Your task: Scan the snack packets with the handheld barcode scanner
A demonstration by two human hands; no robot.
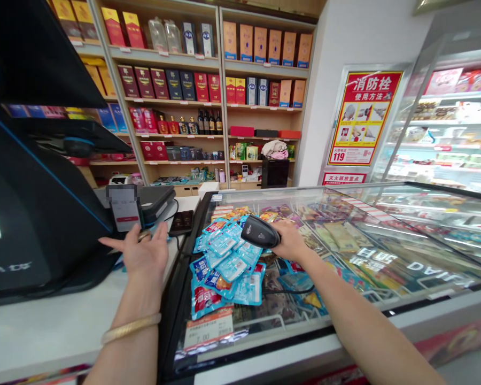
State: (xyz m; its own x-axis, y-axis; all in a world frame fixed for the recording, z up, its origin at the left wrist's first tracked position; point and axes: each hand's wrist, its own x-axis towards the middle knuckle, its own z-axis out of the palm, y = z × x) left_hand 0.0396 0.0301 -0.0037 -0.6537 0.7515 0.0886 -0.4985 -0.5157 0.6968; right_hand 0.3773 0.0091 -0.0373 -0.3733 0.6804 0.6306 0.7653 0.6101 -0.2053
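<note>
In my right hand [292, 241] is a black handheld barcode scanner [260, 232], held above the glass top of a chest freezer [288, 331]. Just under and left of the scanner lies a heap of small blue snack packets [228, 262], some with red or dark blue parts. My left hand [144, 251] is palm up over the white counter, fingers spread, with nothing in the palm. Beyond its fingertips a phone [126, 211] with a lit screen stands upright. A ring shows on one finger.
A big black checkout terminal [44, 214] fills the left side. Behind the phone is a flat dark device [156, 200]; a dark phone-like object [181, 221] lies beside the freezer edge. A price label [208, 334] sits below the packets. Shelves of boxed bottles [184, 85] line the back wall.
</note>
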